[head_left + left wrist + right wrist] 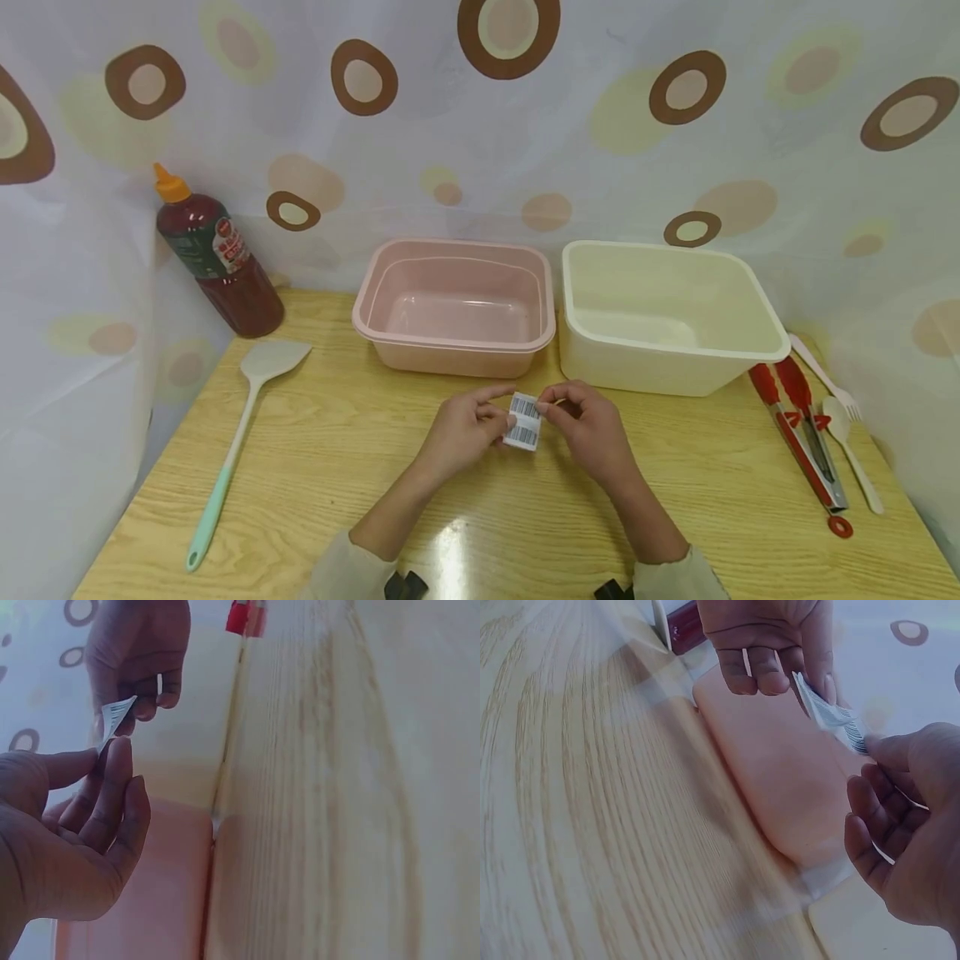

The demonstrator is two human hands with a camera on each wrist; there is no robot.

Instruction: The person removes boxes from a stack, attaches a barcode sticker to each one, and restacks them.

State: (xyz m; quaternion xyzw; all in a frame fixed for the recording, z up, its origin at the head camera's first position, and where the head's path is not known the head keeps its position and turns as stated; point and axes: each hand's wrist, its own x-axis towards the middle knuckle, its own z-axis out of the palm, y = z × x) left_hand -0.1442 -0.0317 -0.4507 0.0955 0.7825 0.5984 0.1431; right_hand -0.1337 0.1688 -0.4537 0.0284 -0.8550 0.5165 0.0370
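A small white barcode label sheet [522, 422], printed with two barcodes, is held up between both hands in front of the basins. My left hand [467, 427] pinches its left side between thumb and fingers. At the upper right corner, my right hand [588, 429] pinches it with thumb and forefinger. The sheet [116, 716] looks thin and bent in the left wrist view. In the right wrist view, the sheet [829, 716] curves between the two thumbs, and the remaining fingers of the right hand [915, 817] curl loosely beneath.
Behind the hands stand a pink basin [457, 354] and a cream basin [645, 367]. On the left are a sauce bottle [221, 254] and a spatula [240, 429]. Red tongs [806, 442], a spoon [851, 450] and a fork [825, 379] lie at the right.
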